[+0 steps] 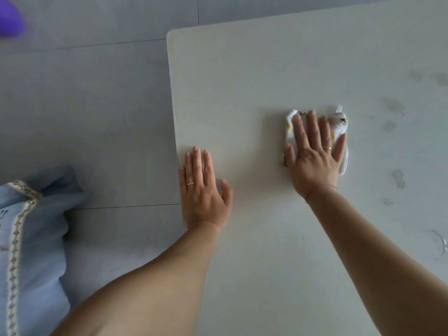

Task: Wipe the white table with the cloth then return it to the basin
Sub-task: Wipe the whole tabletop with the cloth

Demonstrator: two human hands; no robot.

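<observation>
the white worktop [266, 69] fills the right and middle of the head view, its rounded far-left corner showing against a grey tiled floor [97, 105].

the right hand [314, 156] lies palm down on the cloth [340, 122]. its grip is apart: the fingers are straight and spread and press the cloth flat against the worktop, with none curled round it. the cloth is white with yellow and dark marks, and it is crumpled. it pokes out past the fingertips, along the little-finger side and a little beside the thumb. it sits well in from the worktop's left edge. a thin ring [327, 148] is on one finger and a fine thread [324, 186] goes round the wrist.

the left hand [202, 190] rests flat on the bare worktop just inside its left edge, well apart from the cloth. its grip is also apart and holds nothing; the fingers are straight and close together and the thumb is out to the side. it wears a gold ring [190, 183].

faint darker blotches [397, 178] mark the worktop to the right of the cloth.

at lower left hangs pale blue cloth with a patterned trim [36, 238], part of the person's clothing. a blurred purple shape [11, 18] sits in the top-left corner; what it is cannot be told.
</observation>
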